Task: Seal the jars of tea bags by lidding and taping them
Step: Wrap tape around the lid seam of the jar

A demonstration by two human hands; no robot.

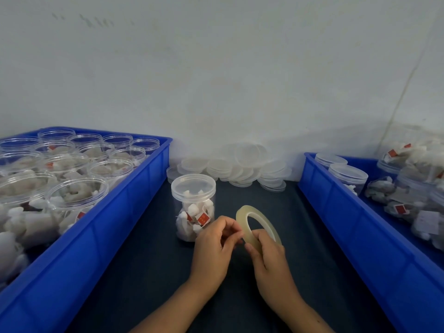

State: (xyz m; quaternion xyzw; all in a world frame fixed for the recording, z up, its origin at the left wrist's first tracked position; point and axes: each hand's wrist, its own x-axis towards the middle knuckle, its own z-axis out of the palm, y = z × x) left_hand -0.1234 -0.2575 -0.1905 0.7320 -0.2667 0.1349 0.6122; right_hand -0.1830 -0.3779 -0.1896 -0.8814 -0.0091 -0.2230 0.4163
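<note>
A clear jar point(193, 207) full of tea bags stands upright on the dark table, with a clear lid on top. Just to its right, my right hand point(270, 258) grips a thin roll of clear tape point(254, 222), held on edge above the table. My left hand point(215, 246) is at the roll's near rim, its thumb and fingertips pinching there. Whether a loose tape end is between them is too small to tell.
A blue crate point(115, 227) at the left holds several open jars of tea bags. A second blue crate point(355, 224) at the right holds lidded jars. A heap of loose clear lids point(240, 164) lies against the wall behind the jar.
</note>
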